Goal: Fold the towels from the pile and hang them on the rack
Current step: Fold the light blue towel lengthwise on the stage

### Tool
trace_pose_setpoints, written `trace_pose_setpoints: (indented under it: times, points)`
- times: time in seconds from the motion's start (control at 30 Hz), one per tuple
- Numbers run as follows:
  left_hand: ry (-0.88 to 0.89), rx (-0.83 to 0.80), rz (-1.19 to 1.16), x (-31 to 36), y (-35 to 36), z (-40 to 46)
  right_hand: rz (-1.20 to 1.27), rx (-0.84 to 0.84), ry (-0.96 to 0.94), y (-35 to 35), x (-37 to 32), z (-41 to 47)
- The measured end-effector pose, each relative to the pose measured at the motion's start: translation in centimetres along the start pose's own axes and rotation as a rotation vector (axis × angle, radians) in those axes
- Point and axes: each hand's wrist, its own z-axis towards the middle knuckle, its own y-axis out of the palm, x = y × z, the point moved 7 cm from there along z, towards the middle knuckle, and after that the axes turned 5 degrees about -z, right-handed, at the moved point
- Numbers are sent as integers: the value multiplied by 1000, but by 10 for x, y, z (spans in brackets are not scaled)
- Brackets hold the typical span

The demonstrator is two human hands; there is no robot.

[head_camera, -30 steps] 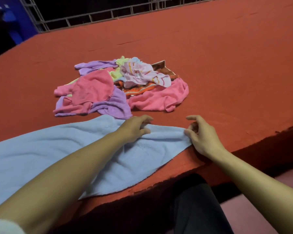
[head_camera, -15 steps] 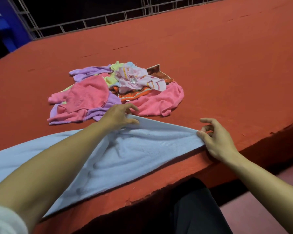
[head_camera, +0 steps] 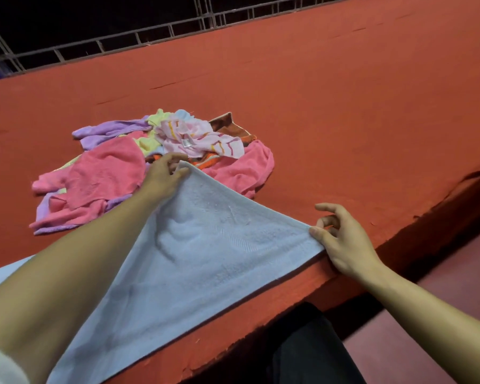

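Head view: both hands (head_camera: 164,176) (head_camera: 341,239) pinch towel (head_camera: 205,259) corners.

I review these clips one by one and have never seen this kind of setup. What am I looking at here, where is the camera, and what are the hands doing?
There is no machine here: a person works with bare hands, and one wide-angle camera worn on the head looks forward and down, so the arms reach in from the bottom. The surface is a red table. On it lies a pile of small towels in pink, purple, yellow and stripes. Nearer the person lies a light blue towel, spread along the table's front edge. The left hand pinches its far corner and lifts it over the pile; the right hand pinches its near right corner at the table edge. A metal railing runs behind the table; whether it is the rack is unclear.
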Motion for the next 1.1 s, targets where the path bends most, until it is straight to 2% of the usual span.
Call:
trace_pose_setpoints:
  times: [0.23, 0.47, 0.6, 0.67, 0.83, 0.93, 1.0, 1.1]
  points:
    - [-6, 11, -79, 40, 52, 68, 13, 12, 56, -16, 11, 12]
    - [16, 3, -129, 68, 128, 124, -51, 146, 109, -71, 24, 42]
    - [19, -5, -145, 77, 177, 140, -179, 216, 110, -94, 33, 49]
    - [5, -21, -100, 74, 199, 142, -276, 222, 106, -97, 37, 49]
    - [-28, -123, 210, 54, 233, 131, -418, 171, 114, -91, 45, 48]
    - [96, -71, 393, 65, 229, 125, -471, 123, 134, -92, 47, 49]
    - [183, -46, 437, 76, 220, 120, -501, 112, 131, -95, 43, 51]
    - [189, -60, 385, 79, 197, 106, -537, 121, 72, -95, 27, 56]
